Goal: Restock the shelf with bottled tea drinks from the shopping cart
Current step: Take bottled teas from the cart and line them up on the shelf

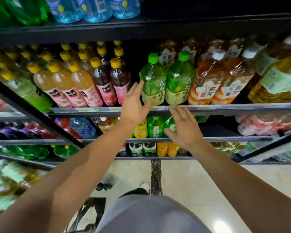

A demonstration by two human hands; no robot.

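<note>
Two large green tea bottles with green caps stand side by side at the front of the middle shelf (225, 107): the left green bottle (155, 76) and the right green bottle (178, 78). My left hand (134, 105) is spread open, its fingertips touching the left bottle's lower left side and label. My right hand (183, 126) hovers open below the shelf edge, under the right bottle, holding nothing. The cart's black frame (89, 212) shows at the bottom, beside my legs.
Amber jasmine tea bottles (207, 78) with white caps stand right of the green ones. Yellow-capped pink-label juice bottles (84, 81) fill the left, with a dark gap (135, 63) between them and the green bottles. Lower shelves hold smaller drinks (154, 126). Blue bottles (94, 9) sit above.
</note>
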